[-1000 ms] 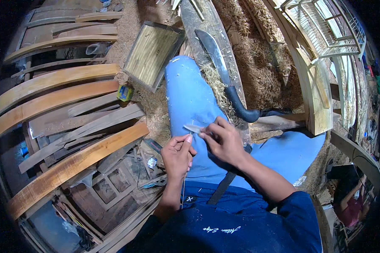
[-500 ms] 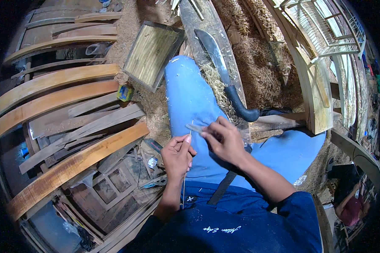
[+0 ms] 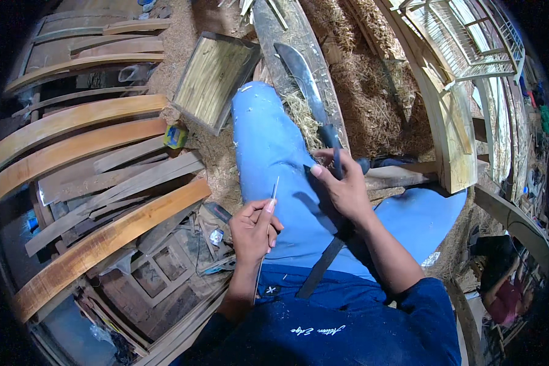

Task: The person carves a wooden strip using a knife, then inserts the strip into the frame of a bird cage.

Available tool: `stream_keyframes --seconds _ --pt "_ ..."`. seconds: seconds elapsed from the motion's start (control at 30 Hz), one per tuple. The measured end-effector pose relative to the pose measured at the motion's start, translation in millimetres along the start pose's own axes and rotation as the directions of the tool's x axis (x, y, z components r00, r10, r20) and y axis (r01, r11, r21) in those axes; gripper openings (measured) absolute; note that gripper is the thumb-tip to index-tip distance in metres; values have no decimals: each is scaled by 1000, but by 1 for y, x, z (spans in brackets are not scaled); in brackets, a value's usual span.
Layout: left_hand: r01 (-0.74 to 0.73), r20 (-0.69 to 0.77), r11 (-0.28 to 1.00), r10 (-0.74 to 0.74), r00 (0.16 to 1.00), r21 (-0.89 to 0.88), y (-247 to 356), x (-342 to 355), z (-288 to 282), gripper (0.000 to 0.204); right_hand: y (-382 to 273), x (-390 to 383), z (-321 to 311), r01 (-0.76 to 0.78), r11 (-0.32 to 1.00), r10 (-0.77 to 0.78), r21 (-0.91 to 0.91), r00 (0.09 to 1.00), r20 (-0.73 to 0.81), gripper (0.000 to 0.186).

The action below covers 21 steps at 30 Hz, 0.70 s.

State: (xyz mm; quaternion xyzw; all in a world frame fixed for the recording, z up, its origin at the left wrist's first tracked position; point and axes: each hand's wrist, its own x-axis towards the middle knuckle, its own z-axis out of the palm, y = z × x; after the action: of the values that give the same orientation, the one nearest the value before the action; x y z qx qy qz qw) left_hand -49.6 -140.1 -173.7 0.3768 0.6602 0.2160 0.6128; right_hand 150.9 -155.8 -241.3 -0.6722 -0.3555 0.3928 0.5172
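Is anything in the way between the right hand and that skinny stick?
Nothing visible blocks the right hand from the thin stick held in the left hand. The blue trouser leg is only underneath the gap.

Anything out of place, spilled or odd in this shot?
Mainly the big knife: it lies unsheathed on the plank, close by the person's leg, an awkward-looking spot for something sharp. Wood shavings lie loose beside it, but seem ordinary litter here.
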Motion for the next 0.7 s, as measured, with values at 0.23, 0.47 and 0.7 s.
stream_keyframes --seconds 0.23,0.47,0.7 --pt "-34 201 999 39 979 -28 9 -8 20 22 -34 -5 -7 -372 861 266 347 910 317 26" --pt "-73 377 997 66 924 5 23 -6 49 20 -46 -16 -31 -315 910 240 268 930 278 17" --pt "-11 520 1000 18 854 -18 50 -11 76 25 -63 -24 -75 -360 783 299 507 933 201 47"
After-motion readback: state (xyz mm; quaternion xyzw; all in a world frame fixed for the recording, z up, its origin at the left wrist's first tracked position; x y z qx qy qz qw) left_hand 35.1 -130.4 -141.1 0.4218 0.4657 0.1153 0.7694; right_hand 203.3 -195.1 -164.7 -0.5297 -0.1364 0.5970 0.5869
